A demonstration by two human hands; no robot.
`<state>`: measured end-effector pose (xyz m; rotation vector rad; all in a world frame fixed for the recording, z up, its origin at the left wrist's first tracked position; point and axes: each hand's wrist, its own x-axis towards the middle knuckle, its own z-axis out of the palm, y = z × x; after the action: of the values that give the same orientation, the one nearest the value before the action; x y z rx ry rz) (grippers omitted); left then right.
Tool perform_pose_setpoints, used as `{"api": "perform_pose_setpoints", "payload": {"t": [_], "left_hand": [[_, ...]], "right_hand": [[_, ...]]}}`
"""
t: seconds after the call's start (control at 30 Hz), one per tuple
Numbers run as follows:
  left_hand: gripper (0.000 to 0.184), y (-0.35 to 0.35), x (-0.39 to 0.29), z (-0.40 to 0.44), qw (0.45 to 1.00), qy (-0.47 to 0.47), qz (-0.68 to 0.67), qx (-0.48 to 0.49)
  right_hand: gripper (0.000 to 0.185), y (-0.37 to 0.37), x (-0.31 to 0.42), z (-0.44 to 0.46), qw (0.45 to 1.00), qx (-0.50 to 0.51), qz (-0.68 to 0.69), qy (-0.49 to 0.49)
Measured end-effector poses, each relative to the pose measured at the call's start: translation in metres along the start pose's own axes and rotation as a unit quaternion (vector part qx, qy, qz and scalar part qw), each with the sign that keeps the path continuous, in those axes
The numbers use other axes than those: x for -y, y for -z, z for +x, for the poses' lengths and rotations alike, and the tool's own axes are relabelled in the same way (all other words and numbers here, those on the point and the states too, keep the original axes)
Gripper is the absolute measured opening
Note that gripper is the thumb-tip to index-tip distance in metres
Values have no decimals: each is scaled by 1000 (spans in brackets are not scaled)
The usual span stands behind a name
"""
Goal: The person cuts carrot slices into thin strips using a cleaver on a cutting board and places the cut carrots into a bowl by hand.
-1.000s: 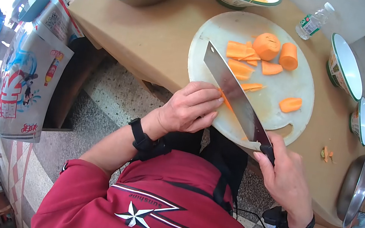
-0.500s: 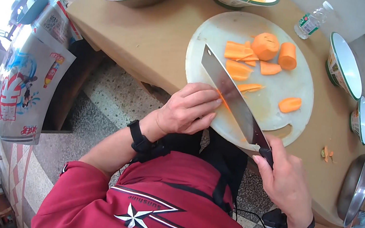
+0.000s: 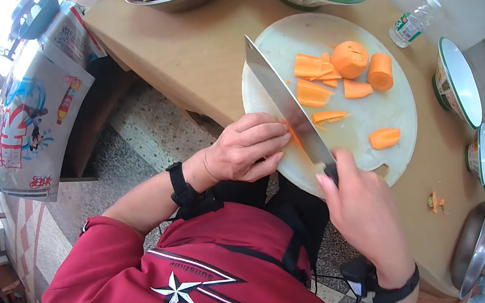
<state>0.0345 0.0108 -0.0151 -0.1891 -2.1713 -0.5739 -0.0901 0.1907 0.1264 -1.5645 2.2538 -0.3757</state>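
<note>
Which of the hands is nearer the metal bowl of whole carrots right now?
Left. The left hand is at the cutting board's near-left edge, below and right of the metal bowl in view. The right hand grips the knife handle, farther right.

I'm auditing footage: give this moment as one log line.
right hand: holds knife | left hand: at carrot strip beside knife | cutting board: bears cut carrots

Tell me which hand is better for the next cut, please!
Probably the right hand: it already grips the knife, which reaches past the carrot piece. The left hand has its fingers bent at that piece, seemingly steadying it.
</note>
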Motion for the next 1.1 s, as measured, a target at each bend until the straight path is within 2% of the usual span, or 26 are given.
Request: {"api": "perform_pose_setpoints", "payload": {"t": [0.13, 0.23, 0.53, 1.1], "left_hand": [[28, 0, 0, 0, 1000, 1, -7, -4], [29, 0, 3, 0, 1000, -19, 8, -2], [29, -1, 3, -2, 1000, -14, 1, -14], [27, -1, 2, -1, 1000, -16, 8, -15]], "right_hand": [[23, -14, 0, 33, 997, -55, 7, 45], [24, -17, -2, 35, 997, -70, 9, 44], [28, -1, -4, -13, 998, -23, 52, -41], [33, 4, -4, -34, 998, -21, 44, -41]]}}
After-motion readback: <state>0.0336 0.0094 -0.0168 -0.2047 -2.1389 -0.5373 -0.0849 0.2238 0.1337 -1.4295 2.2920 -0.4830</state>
